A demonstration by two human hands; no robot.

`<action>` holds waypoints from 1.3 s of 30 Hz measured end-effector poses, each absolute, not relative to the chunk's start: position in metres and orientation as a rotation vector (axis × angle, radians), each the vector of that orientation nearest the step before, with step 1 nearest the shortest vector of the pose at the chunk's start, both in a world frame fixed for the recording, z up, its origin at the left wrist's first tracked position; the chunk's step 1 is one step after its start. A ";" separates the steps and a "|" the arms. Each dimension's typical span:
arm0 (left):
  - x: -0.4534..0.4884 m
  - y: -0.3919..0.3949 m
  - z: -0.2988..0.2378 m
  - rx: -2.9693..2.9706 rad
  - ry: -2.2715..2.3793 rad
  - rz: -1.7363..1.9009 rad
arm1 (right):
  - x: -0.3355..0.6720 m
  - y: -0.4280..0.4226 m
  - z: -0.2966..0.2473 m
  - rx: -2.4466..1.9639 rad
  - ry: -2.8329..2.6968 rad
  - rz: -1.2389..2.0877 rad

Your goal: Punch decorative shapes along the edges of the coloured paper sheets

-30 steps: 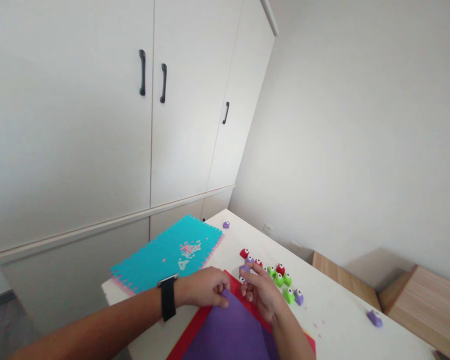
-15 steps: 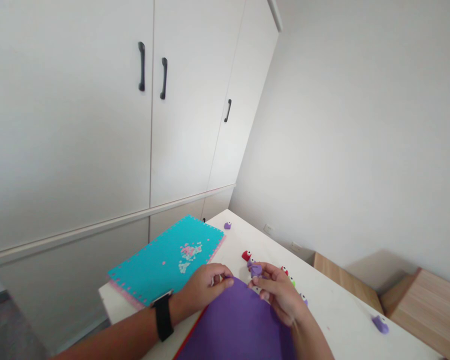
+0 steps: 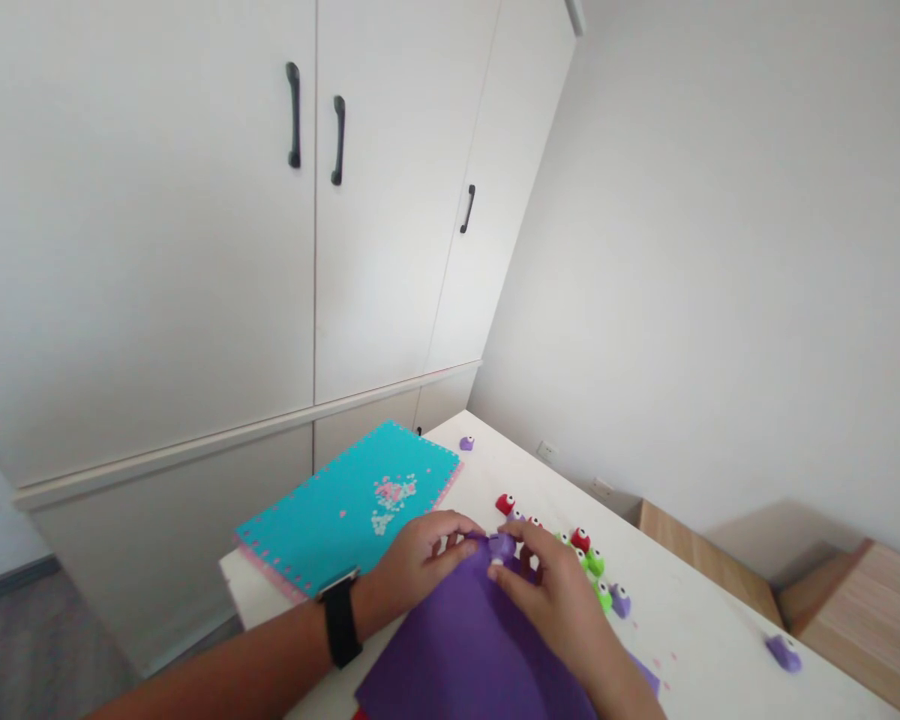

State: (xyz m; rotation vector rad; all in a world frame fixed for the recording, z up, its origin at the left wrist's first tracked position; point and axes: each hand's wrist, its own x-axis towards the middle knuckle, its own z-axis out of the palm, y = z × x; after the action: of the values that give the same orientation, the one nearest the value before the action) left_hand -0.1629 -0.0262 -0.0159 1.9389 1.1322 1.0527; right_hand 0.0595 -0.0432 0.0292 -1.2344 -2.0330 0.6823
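My left hand [image 3: 433,553] pinches the top corner of a purple foam sheet [image 3: 472,640], a black band around its wrist. Between the thumb and fingers of my right hand [image 3: 551,580] is a small purple hole punch [image 3: 501,547], touching the sheet's edge close to my left fingertips. Whether the edge sits inside its slot, I cannot tell. Beneath the purple sheet a bit of red [image 3: 360,714] shows. Beyond my left hand lies a turquoise sheet [image 3: 322,500] with holes along its edges, on top of a pink one.
Several red, green and purple eyed punches [image 3: 595,562] stand right of my hands. Single purple punches lie at the far corner [image 3: 466,443] and right edge [image 3: 784,653] of the white table [image 3: 690,620]. Paper bits [image 3: 391,495] cover part of the turquoise sheet. Wooden boxes [image 3: 870,620] stand beyond.
My right hand has brought the purple hole punch left and against the purple sheet's edge, by my left fingers. The view has shifted slightly.
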 end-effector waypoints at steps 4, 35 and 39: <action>-0.163 -0.027 -0.016 1.905 1.118 1.080 | 0.062 -0.040 0.023 -1.236 -2.024 0.602; -0.167 -0.032 -0.012 2.113 1.019 1.129 | 0.066 -0.050 0.039 -1.233 -2.148 0.587; -0.168 -0.031 -0.015 2.126 1.025 1.135 | 0.066 -0.051 0.040 -1.256 -2.153 0.612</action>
State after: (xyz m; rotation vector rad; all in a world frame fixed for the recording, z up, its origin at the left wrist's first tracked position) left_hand -0.1675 -0.0306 -0.0146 2.1260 1.0253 1.1353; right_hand 0.0659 -0.0507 0.0404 -1.2559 -2.1527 0.6119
